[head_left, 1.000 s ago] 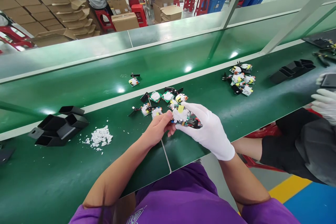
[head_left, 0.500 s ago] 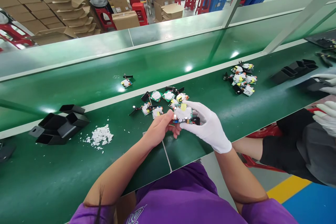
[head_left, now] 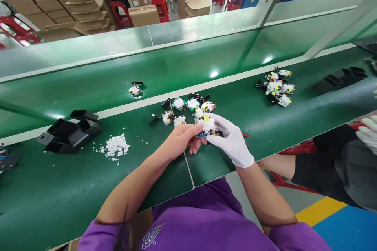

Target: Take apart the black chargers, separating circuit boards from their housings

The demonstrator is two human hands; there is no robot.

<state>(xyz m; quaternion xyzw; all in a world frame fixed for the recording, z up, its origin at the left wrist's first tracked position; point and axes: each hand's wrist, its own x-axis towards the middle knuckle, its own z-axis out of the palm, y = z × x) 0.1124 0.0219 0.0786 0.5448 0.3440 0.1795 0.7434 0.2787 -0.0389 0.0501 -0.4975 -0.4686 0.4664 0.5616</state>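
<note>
Between my two hands is a circuit board (head_left: 207, 125) with a white covering, a yellow patch and small parts along its near edge. My bare left hand (head_left: 187, 136) pinches its left side with the thumb on top. My right hand (head_left: 229, 138), in a white glove, grips the right side. Just beyond lie several similar circuit boards (head_left: 178, 104) with white pads and black pieces on wires. Part of this group is hidden behind my hands. Something red and thin (head_left: 245, 135) shows on the table right of my glove.
Black housings (head_left: 63, 132) are stacked on the left beside white flakes (head_left: 116, 146). Another board (head_left: 135, 91) lies on the far green strip. More boards (head_left: 278, 86) and black housings (head_left: 338, 80) are to the right. A co-worker's gloved hand (head_left: 368, 133) is at the right edge.
The circuit board has tipped a little in my hands, showing more of its near edge. The view has shifted slightly. The lone board on the far strip has moved left; the co-worker's hands have drawn away rightward.
</note>
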